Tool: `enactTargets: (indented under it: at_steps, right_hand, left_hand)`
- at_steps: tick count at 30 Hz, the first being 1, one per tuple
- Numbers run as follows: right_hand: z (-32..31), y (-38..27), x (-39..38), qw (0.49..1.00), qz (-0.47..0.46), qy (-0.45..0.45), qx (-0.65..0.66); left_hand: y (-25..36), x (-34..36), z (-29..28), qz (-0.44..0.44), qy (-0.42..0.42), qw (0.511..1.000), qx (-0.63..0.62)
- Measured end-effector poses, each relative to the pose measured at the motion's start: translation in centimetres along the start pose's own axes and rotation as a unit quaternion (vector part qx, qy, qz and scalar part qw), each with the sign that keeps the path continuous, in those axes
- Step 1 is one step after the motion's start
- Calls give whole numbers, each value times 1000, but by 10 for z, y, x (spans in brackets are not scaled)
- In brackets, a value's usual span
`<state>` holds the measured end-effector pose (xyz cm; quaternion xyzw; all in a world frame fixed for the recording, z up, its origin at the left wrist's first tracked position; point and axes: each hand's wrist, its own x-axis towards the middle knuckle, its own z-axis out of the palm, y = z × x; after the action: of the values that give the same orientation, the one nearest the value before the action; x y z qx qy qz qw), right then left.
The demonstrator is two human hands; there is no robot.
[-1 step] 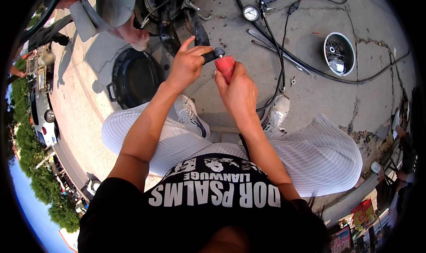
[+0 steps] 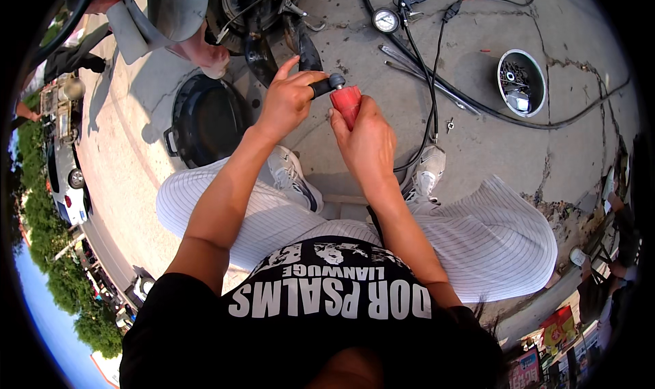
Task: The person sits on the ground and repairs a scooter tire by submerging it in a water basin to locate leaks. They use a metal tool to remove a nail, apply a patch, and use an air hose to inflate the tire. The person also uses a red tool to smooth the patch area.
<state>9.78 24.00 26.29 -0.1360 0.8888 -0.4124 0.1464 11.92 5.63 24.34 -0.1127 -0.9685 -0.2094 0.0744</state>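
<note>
My left hand (image 2: 286, 104) is closed around a short black cylinder (image 2: 319, 87), its index finger raised off it. A rounded grey end piece (image 2: 336, 80) sits at the cylinder's right tip. In my right hand (image 2: 368, 142) is a red, thick-bodied tool (image 2: 346, 101) with a worn face, gripped by its lower part. The top of the red tool meets the grey piece, and a short metal stub shows between them; whether they are joined I cannot tell. Both hands are held out above the ground, in front of my knees.
A black basin (image 2: 187, 140) stands left of my feet. Tyre levers (image 2: 399, 65), a black hose (image 2: 491, 108) and a round pressure gauge (image 2: 386, 20) lie ahead to the right. A metal bucket (image 2: 546, 97) holds small hardware. Dark vehicle parts (image 2: 259, 55) stand ahead.
</note>
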Motion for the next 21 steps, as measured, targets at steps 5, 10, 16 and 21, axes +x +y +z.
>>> enactTargets:
  at_steps: [5,10,16,21]
  right_hand:
    - [-2,-1,1,1000,15,-13,7]
    - [0,-4,-3,1000,-10,12,6]
    - [0,-7,-4,1000,-3,-4,7]
    - [1,-3,-2,1000,1,-5,9]
  left_hand:
    - [0,1,1,-15,8,1000,-2]
    - [-2,0,4,-23,17,1000,-2]
    - [0,-1,6,-30,17,999,-11]
    - [2,1,6,-24,25,999,-10]
